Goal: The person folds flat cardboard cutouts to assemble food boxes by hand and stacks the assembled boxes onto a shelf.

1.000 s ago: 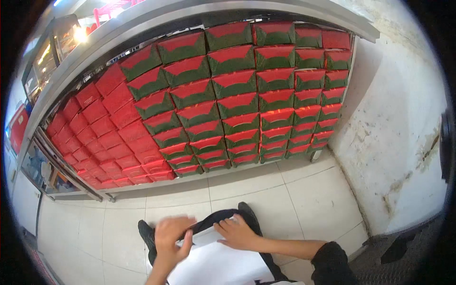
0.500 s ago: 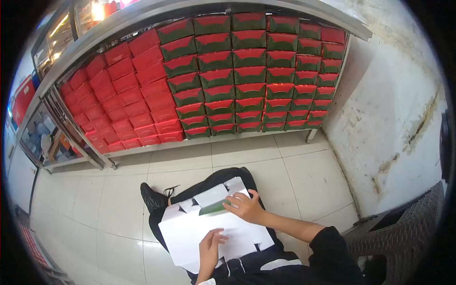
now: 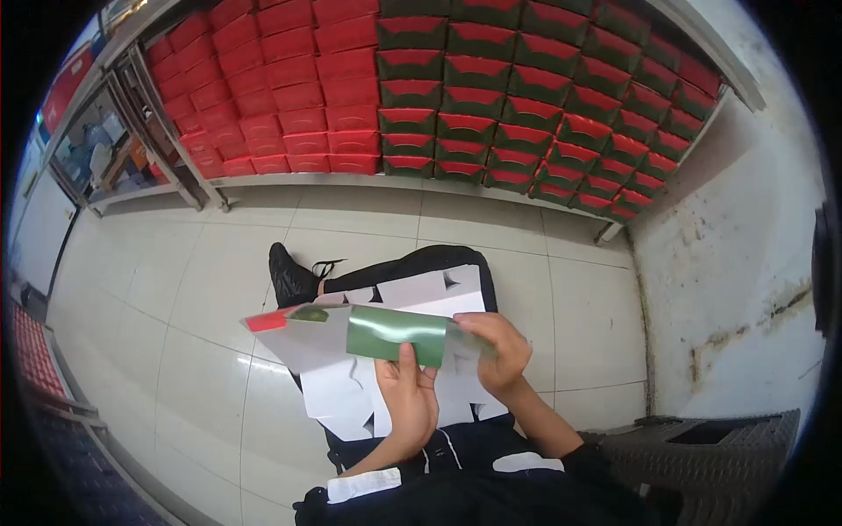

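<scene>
A flat cardboard box blank (image 3: 395,329) is raised above my lap, its glossy green panel facing me and a red flap at its left end. My left hand (image 3: 410,403) grips its lower edge, thumb lying on the green panel and fingers behind. Around the right end of the blank closes my right hand (image 3: 500,351), fingers partly blurred. White die-cut cardboard (image 3: 324,394) with notched edges lies under it across my legs; how many sheets there are I cannot tell.
A metal rack (image 3: 298,179) ahead holds stacked red boxes (image 3: 289,74) and red-and-green boxes (image 3: 474,101). A stained wall (image 3: 737,237) rises on the right, near a dark woven plastic piece (image 3: 719,465). My shoe (image 3: 292,276) rests on the tiled floor (image 3: 202,298).
The blank has come up off my lap and its green face now shows more fully. Both hands now hold it; my left hand had been resting over the white cardboard. The view has tilted downward.
</scene>
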Demonstrator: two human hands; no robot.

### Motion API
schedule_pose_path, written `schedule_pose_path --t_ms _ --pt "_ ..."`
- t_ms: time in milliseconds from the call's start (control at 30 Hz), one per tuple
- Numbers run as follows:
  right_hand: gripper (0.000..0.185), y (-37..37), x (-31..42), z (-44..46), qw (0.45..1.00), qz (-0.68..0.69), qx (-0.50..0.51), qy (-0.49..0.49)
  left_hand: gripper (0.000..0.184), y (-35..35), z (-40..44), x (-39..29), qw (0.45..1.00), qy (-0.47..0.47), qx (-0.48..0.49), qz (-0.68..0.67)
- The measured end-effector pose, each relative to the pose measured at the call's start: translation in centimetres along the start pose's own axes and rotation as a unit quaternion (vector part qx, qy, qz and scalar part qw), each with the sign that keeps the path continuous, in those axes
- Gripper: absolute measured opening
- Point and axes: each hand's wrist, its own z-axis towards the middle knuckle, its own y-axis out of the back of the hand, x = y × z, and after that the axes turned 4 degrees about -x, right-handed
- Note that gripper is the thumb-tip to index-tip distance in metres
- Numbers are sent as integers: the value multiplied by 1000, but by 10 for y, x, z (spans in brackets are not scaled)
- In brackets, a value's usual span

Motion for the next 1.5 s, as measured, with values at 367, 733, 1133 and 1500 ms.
schedule_pose_path --t_ms 367,733,1133,1500 --pt "29 -7 -3 43 985 -108 -15 131 35 15 28 4 967 -158 115 165" --pt "30 8 -17 81 991 84 95 48 35 -7 36 -84 925 -61 190 323" --pt "44 24 14 96 944 -45 19 -325 29 -20 50 -120 766 -267 72 580" --pt "31 53 3 107 862 268 -128 -410 45 -21 0 -105 656 -403 178 613"
